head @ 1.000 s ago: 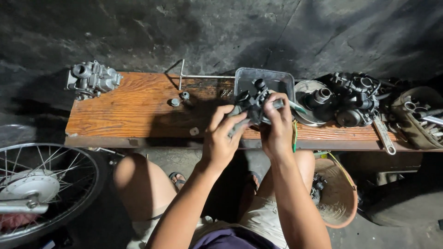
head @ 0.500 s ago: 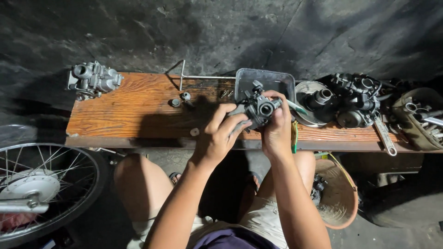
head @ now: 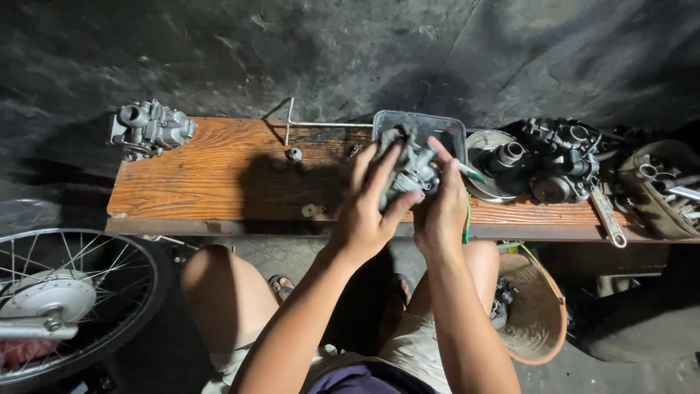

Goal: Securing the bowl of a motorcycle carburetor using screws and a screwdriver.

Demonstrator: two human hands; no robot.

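The wooden surface, a low plank bench against a dark wall, carries everything here. Off its left end stands a spoked wheel; a woven basket sits on the floor under its right end. Towards the right edge lie a cluster of dark engine parts and a grey metal tray at the far edge. A second carburetor rests on the far left corner.

The carburetor in hand is lifted just above the near edge, in front of the tray. The left hand has its fingers wrapped around the body, and the right hand clasps its other side. Turning it is likely best done low over the surface, one hand gripping firmly, so loose pieces drop onto wood.
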